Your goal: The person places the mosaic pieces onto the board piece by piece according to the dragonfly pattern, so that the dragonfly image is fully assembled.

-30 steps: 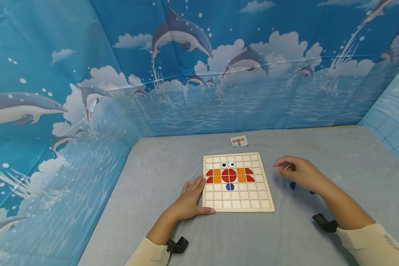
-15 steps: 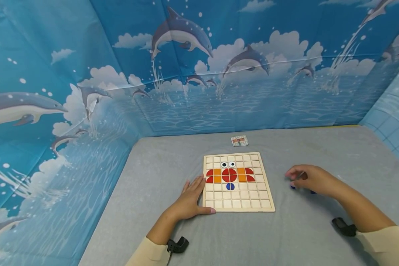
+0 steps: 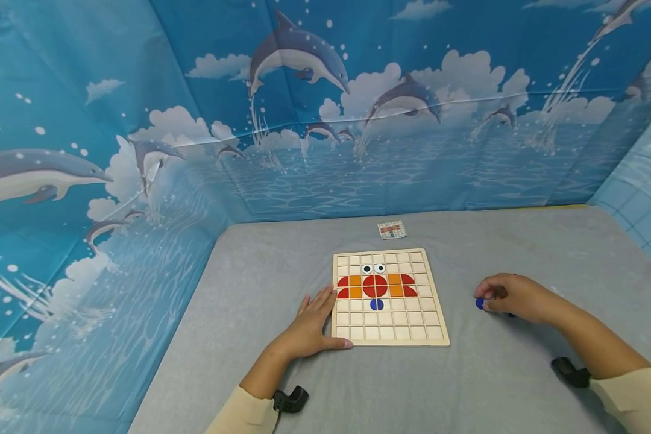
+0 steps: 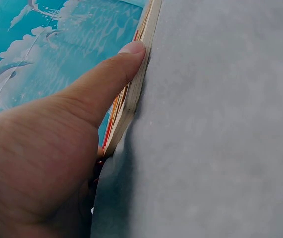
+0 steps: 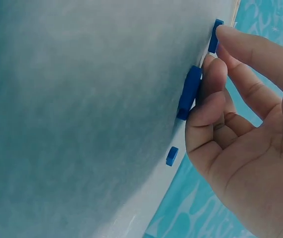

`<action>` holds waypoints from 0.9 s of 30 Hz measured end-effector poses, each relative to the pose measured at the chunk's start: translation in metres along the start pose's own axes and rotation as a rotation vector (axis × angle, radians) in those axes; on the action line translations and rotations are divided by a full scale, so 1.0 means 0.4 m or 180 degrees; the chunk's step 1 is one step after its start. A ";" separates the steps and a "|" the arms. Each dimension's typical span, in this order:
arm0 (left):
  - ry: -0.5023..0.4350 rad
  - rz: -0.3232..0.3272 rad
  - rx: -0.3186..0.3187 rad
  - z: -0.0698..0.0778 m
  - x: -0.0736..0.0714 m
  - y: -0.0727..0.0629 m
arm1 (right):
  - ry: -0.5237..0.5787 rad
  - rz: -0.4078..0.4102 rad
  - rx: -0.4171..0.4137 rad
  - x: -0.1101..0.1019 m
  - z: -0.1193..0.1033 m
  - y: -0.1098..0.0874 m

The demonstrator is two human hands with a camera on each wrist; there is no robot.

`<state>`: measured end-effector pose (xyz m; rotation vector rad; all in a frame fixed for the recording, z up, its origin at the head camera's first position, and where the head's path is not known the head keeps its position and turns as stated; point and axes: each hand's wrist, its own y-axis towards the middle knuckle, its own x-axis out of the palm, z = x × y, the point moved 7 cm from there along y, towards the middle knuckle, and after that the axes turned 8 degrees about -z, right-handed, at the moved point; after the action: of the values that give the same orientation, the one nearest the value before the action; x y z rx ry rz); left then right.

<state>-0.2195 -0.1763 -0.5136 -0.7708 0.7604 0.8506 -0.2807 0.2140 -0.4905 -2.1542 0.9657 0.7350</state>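
A square wooden grid board (image 3: pixel 407 333) lies on the grey table, bearing red, orange and blue flat pieces and two eye pieces (image 3: pixel 380 269). My left hand (image 3: pixel 306 331) rests at its lower left corner, fingers extended along the left side and thumb against the near edge; the left wrist view shows that thumb (image 4: pixel 116 67) touching the board's edge. To the right of the board, my right hand (image 3: pixel 521 297) pinches a small blue piece (image 5: pixel 214 37) between thumb and forefinger at the table. Beneath its curled other fingers lies another blue piece (image 5: pixel 190 94).
One more small blue piece (image 5: pixel 172 156) lies on the table near the right hand. Behind the board is a small printed pattern card (image 3: pixel 392 229). A dolphin-printed curtain (image 3: pixel 314 175) borders the grey table (image 3: pixel 260 271) at the back and left.
My right hand has moved right and lowered to the table, and its thumb and forefinger have closed on a blue piece. The left hand and board have stayed put.
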 end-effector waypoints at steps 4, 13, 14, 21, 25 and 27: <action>0.0002 0.0009 0.0001 0.001 -0.001 -0.002 | -0.0012 -0.0014 -0.0011 0.000 -0.001 0.001; 0.0011 -0.0003 -0.0011 0.004 -0.002 -0.003 | -0.0019 0.0004 -0.0062 0.001 0.002 -0.001; 0.0011 -0.0001 -0.0009 0.004 -0.003 -0.003 | -0.0012 0.0004 -0.0066 0.001 0.002 -0.002; 0.0020 0.0001 0.0010 0.001 0.000 -0.001 | 0.0074 -0.0046 0.0009 -0.001 0.002 -0.006; 0.0016 0.0005 0.0017 0.000 -0.001 -0.001 | 0.0138 0.0004 -0.0077 -0.004 -0.013 -0.008; 0.0017 0.0006 0.0013 0.001 -0.001 -0.001 | 0.0170 0.0057 -0.0151 -0.006 -0.025 -0.007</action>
<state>-0.2193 -0.1765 -0.5129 -0.7690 0.7673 0.8487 -0.2776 0.2090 -0.4814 -2.2191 1.0056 0.7190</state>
